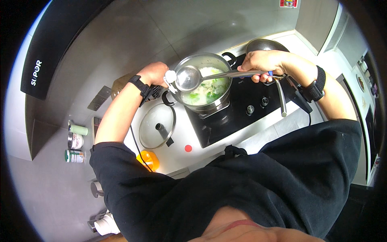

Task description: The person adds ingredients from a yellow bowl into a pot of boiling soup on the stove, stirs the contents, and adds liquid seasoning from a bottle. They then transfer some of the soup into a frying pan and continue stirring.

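A stainless steel pot (219, 103) stands on the black cooktop (223, 128), holding pale, foamy soup (208, 87) with green leaves. My right hand (261, 63) grips the handle of a metal ladle, whose bowl (188, 79) hangs over the left side of the pot. At the pot's left rim, my left hand (154, 74) is closed around a container with an open white flip-top cap (170, 77). The cap is tipped toward the ladle bowl and close to it. Most of the container is hidden by the hand, and I cannot tell whether anything pours out.
A glass lid (151, 130) lies on the white counter (181, 133), left of the cooktop. Behind my right hand is a dark wok (264, 45), its metal handle (281, 99) pointing toward me. An orange object (148, 160) and a black cord (137, 145) are near my left elbow.
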Demonstrator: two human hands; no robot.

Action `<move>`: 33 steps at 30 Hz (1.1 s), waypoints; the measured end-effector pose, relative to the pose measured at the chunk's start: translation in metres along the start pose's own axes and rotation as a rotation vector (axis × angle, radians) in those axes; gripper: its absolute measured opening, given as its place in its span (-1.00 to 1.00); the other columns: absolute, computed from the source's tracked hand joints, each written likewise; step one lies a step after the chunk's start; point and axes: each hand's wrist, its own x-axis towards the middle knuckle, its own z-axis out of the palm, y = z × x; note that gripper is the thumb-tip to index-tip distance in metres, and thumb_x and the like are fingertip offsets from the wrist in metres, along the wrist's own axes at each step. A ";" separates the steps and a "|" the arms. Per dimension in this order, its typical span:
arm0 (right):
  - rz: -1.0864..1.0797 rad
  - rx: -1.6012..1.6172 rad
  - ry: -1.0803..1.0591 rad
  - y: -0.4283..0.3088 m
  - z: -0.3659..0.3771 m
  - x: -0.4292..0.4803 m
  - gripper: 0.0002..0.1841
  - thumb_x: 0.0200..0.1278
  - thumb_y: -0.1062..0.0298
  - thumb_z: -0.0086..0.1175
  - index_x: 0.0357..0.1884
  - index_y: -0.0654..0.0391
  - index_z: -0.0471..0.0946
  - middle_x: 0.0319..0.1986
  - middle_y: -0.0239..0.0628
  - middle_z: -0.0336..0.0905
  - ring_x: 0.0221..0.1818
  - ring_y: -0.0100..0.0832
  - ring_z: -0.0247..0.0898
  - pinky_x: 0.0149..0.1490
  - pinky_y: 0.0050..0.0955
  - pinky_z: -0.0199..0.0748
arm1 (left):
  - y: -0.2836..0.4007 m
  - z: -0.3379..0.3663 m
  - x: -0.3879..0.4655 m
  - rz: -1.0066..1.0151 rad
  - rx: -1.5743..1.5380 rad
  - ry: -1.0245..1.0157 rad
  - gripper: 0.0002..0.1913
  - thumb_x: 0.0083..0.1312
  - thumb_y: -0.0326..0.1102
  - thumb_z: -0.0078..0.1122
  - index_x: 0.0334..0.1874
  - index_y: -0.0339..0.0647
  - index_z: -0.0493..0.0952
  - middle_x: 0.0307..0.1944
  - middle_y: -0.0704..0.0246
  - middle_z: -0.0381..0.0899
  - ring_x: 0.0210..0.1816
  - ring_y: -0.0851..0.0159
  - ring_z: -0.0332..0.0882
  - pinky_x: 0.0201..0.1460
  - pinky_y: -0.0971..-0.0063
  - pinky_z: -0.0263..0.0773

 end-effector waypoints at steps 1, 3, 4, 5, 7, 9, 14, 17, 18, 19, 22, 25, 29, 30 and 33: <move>0.010 0.002 -0.006 0.000 0.000 0.001 -0.69 0.43 0.12 -0.13 -0.34 0.13 0.48 -0.69 -0.44 0.36 -0.80 -0.68 0.13 -0.73 -0.68 0.07 | 0.001 0.000 0.001 -0.018 0.006 -0.011 -0.62 -0.18 -0.14 0.47 -0.34 -0.22 0.63 -0.32 0.07 0.63 -0.25 -0.05 0.60 -0.19 0.21 0.50; 0.029 0.006 -0.017 0.002 0.002 0.000 -0.69 0.43 0.12 -0.13 -0.34 0.13 0.48 -0.69 -0.43 0.37 -0.80 -0.68 0.13 -0.73 -0.68 0.07 | 0.004 0.000 0.001 -0.042 0.018 -0.020 -0.63 -0.18 -0.17 0.47 -0.34 -0.22 0.63 -0.32 0.07 0.63 -0.24 -0.05 0.60 -0.18 0.21 0.50; 0.032 -0.008 -0.019 0.002 0.003 0.000 -0.67 0.43 0.10 -0.13 -0.34 0.14 0.48 -0.69 -0.41 0.38 -0.80 -0.68 0.13 -0.72 -0.69 0.08 | 0.006 0.000 0.001 -0.044 0.007 -0.011 -0.64 -0.19 -0.19 0.46 -0.34 -0.23 0.63 -0.32 0.06 0.62 -0.24 -0.06 0.59 -0.18 0.22 0.50; 0.035 -0.004 -0.026 0.002 0.003 0.000 -0.67 0.43 0.10 -0.13 -0.34 0.15 0.48 -0.70 -0.41 0.38 -0.80 -0.68 0.13 -0.72 -0.69 0.08 | 0.007 0.001 0.003 -0.066 0.010 -0.018 -0.64 -0.19 -0.22 0.47 -0.33 -0.24 0.64 -0.32 0.06 0.63 -0.23 -0.05 0.60 -0.18 0.23 0.52; 0.048 0.007 -0.035 0.002 0.003 -0.001 -0.66 0.43 0.09 -0.13 -0.33 0.15 0.48 -0.70 -0.41 0.38 -0.80 -0.68 0.14 -0.72 -0.69 0.09 | 0.011 0.002 0.005 -0.097 0.014 -0.022 -0.63 -0.20 -0.27 0.49 -0.31 -0.26 0.65 -0.31 0.06 0.63 -0.21 -0.01 0.62 -0.16 0.25 0.54; 0.053 -0.004 -0.046 0.002 0.004 0.000 -0.66 0.44 0.08 -0.14 -0.32 0.16 0.47 -0.69 -0.40 0.38 -0.80 -0.67 0.14 -0.73 -0.69 0.11 | 0.014 0.003 0.008 -0.098 0.032 -0.045 -0.63 -0.20 -0.27 0.49 -0.32 -0.27 0.65 -0.30 0.06 0.63 -0.21 -0.01 0.63 -0.15 0.25 0.54; 0.084 0.010 -0.045 0.004 0.006 0.003 -0.67 0.44 0.09 -0.16 -0.31 0.15 0.45 -0.67 -0.38 0.39 -0.81 -0.67 0.14 -0.74 -0.68 0.13 | 0.022 0.002 0.010 -0.089 0.066 -0.058 -0.61 -0.20 -0.26 0.51 -0.32 -0.30 0.65 -0.30 0.05 0.63 -0.20 0.00 0.63 -0.14 0.26 0.55; 0.094 0.000 -0.050 0.005 0.007 0.004 -0.66 0.45 0.09 -0.17 -0.31 0.16 0.45 -0.68 -0.38 0.39 -0.81 -0.67 0.14 -0.74 -0.68 0.13 | 0.026 0.002 0.008 -0.102 0.082 -0.065 -0.60 -0.20 -0.25 0.52 -0.31 -0.32 0.64 -0.30 0.06 0.64 -0.20 0.00 0.63 -0.13 0.26 0.55; 0.103 -0.006 -0.044 0.005 0.007 0.005 -0.65 0.45 0.09 -0.18 -0.30 0.17 0.45 -0.68 -0.38 0.39 -0.81 -0.67 0.14 -0.74 -0.68 0.13 | 0.028 0.002 0.008 -0.108 0.085 -0.068 -0.59 -0.20 -0.24 0.53 -0.31 -0.32 0.64 -0.30 0.06 0.64 -0.19 0.01 0.63 -0.13 0.26 0.55; 0.107 -0.008 -0.047 0.005 0.007 0.005 -0.65 0.46 0.08 -0.18 -0.26 0.17 0.46 -0.70 -0.38 0.38 -0.82 -0.67 0.12 -0.74 -0.66 0.10 | 0.029 0.003 0.008 -0.107 0.084 -0.073 -0.59 -0.20 -0.24 0.53 -0.31 -0.32 0.65 -0.30 0.06 0.64 -0.19 0.01 0.63 -0.13 0.27 0.55; 0.130 -0.008 -0.035 0.006 0.007 0.006 -0.64 0.48 0.07 -0.19 -0.18 0.17 0.49 -0.72 -0.39 0.37 -0.84 -0.66 0.08 -0.75 -0.63 0.03 | 0.031 0.005 0.009 -0.103 0.107 -0.083 -0.58 -0.21 -0.24 0.54 -0.30 -0.32 0.65 -0.29 0.07 0.64 -0.18 0.02 0.63 -0.12 0.27 0.55; 0.133 -0.004 -0.038 0.007 0.007 0.006 -0.63 0.47 0.07 -0.18 -0.17 0.19 0.50 -0.72 -0.39 0.37 -0.84 -0.66 0.08 -0.75 -0.63 0.03 | 0.030 0.008 0.011 -0.081 0.134 -0.113 -0.58 -0.20 -0.23 0.54 -0.30 -0.31 0.65 -0.28 0.07 0.64 -0.18 0.02 0.63 -0.12 0.27 0.54; 0.145 -0.008 -0.042 0.008 0.008 0.007 -0.61 0.47 0.05 -0.18 -0.17 0.19 0.51 -0.72 -0.39 0.37 -0.84 -0.66 0.07 -0.74 -0.64 0.03 | 0.030 0.010 0.012 -0.087 0.113 -0.114 -0.58 -0.17 -0.22 0.55 -0.30 -0.32 0.65 -0.29 0.07 0.64 -0.18 0.03 0.64 -0.11 0.28 0.54; 0.149 -0.002 -0.048 0.008 0.009 0.007 -0.61 0.47 0.05 -0.18 -0.17 0.19 0.52 -0.72 -0.39 0.37 -0.84 -0.67 0.07 -0.74 -0.64 0.03 | 0.030 0.010 0.011 -0.084 0.093 -0.113 -0.58 -0.17 -0.22 0.55 -0.30 -0.33 0.65 -0.29 0.06 0.64 -0.18 0.03 0.64 -0.11 0.28 0.54; 0.147 -0.008 -0.075 0.007 0.009 0.006 -0.61 0.47 0.04 -0.18 -0.16 0.18 0.52 -0.72 -0.41 0.36 -0.84 -0.67 0.07 -0.75 -0.64 0.02 | 0.032 0.009 0.008 -0.088 0.086 -0.110 -0.58 -0.16 -0.21 0.55 -0.30 -0.34 0.65 -0.29 0.06 0.64 -0.18 0.03 0.64 -0.11 0.28 0.53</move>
